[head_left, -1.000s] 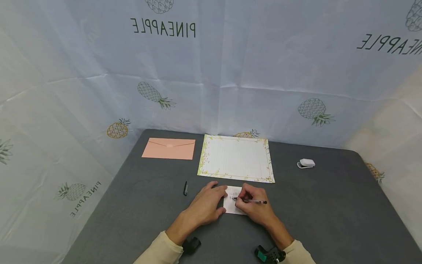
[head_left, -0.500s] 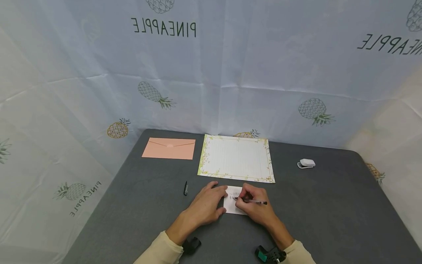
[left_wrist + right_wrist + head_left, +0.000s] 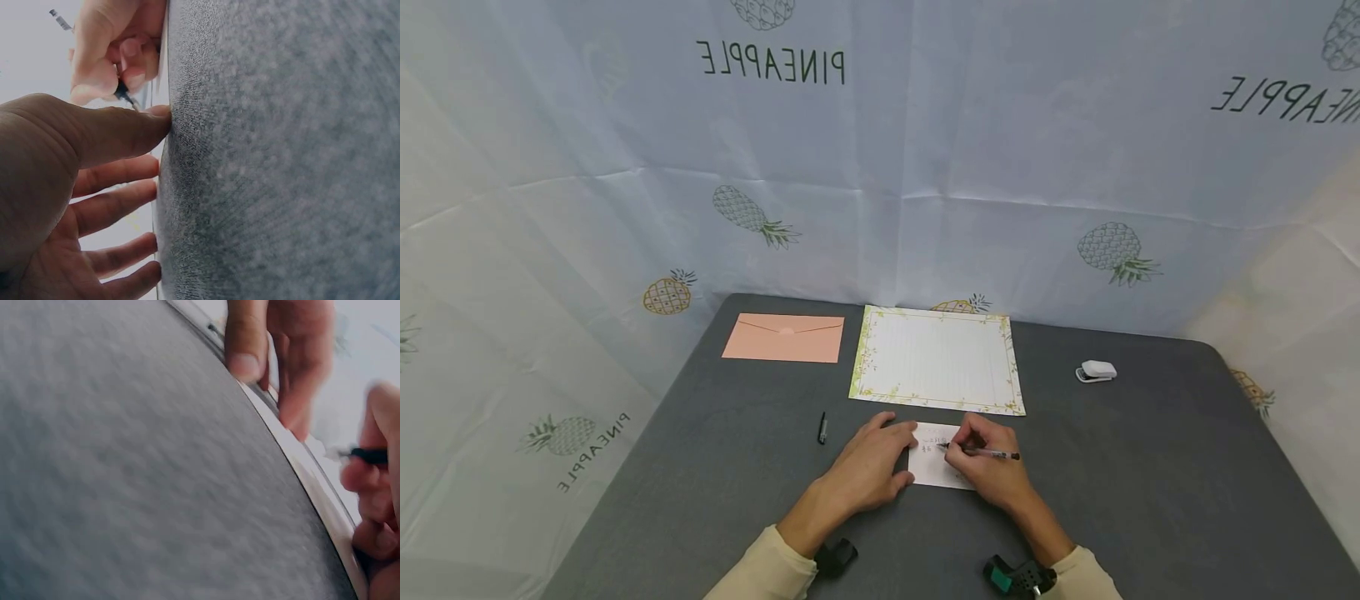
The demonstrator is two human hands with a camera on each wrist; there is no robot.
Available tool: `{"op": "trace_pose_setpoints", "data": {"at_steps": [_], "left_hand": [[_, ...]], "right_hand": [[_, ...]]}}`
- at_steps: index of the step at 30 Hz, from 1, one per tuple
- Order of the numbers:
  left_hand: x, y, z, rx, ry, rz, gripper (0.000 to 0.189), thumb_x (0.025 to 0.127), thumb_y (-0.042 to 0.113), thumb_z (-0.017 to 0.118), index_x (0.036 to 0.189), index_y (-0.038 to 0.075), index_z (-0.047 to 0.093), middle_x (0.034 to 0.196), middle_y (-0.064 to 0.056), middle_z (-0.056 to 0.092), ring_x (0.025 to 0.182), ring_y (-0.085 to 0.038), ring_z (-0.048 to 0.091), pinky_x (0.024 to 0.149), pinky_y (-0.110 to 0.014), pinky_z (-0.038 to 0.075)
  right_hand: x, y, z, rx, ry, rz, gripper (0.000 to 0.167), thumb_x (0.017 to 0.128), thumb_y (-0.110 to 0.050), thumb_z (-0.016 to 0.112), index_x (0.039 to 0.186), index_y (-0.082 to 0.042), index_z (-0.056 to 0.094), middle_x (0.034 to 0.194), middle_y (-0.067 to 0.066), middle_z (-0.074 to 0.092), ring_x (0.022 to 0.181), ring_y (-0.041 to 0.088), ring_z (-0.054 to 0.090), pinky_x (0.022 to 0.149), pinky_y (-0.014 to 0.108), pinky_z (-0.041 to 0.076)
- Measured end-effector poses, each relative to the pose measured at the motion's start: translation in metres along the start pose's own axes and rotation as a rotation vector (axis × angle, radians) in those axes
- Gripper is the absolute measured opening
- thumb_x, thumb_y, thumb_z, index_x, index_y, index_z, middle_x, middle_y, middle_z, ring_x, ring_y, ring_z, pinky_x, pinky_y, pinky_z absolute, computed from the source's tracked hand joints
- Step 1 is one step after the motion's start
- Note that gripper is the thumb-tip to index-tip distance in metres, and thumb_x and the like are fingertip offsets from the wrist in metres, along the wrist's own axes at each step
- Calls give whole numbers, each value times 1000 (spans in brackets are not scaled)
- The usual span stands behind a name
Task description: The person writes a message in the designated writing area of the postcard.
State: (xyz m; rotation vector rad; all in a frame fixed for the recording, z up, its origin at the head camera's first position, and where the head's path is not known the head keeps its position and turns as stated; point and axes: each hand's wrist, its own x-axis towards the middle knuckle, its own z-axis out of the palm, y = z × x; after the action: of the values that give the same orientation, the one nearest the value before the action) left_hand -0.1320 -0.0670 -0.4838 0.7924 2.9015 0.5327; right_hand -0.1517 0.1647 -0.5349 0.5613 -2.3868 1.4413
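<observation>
My right hand [image 3: 992, 467] pinches a pen [image 3: 992, 453] with a clear barrel and dark ends, its tip over a small white sheet of paper [image 3: 934, 471]. Short lines of handwriting show on the upper part of that sheet. My left hand [image 3: 868, 462] rests at the sheet's left edge, fingers spread and fairly straight, thumb and fingertips on the paper and table. In the left wrist view the left thumb [image 3: 125, 130] presses down near the paper's edge, the pen point just beyond it. The right hand covers the sheet's right side.
A black pen cap [image 3: 822, 429] lies left of my left hand. Farther back are a peach envelope [image 3: 782, 340], a lined sheet with a floral border [image 3: 936, 358] and a small white stapler [image 3: 1096, 372]. A pineapple-print curtain [image 3: 880, 150] hangs behind the dark table [image 3: 1150, 483].
My right hand and the pen have shifted slightly right, baring more of the small sheet. A few more written marks show on it. The left hand stays in place.
</observation>
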Motion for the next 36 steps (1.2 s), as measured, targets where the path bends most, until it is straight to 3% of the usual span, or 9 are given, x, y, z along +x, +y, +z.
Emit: {"op": "trace_pose_setpoints", "data": {"at_steps": [4,17,36], "left_hand": [[0,0,0,-5,4,-3,43,93,26,90,132,12,78,156,-3,66,152,-35,53,126,-54,46],[0,0,0,-3,3,-1,43,93,26,90,132,11,78,156,-4,66,151,-36,53,126,-53,46],[1,0,0,-2,4,-2,44,93,26,90,133,11,78,156,-4,65,151,-36,53,125,-54,47]], "right_hand": [[0,1,-2,-14,-42,28,41,77,6,75,77,-33,64,69,-17,63,59,2,51,53,20,41],[-1,-1,-1,-24,-87,14,40,79,5,76,79,-33,64,68,-19,61,59,1,51,55,20,42],[1,0,-2,-30,-82,-2,40,75,5,77,75,-31,61,66,-19,57,59,0,48,54,19,38]]}}
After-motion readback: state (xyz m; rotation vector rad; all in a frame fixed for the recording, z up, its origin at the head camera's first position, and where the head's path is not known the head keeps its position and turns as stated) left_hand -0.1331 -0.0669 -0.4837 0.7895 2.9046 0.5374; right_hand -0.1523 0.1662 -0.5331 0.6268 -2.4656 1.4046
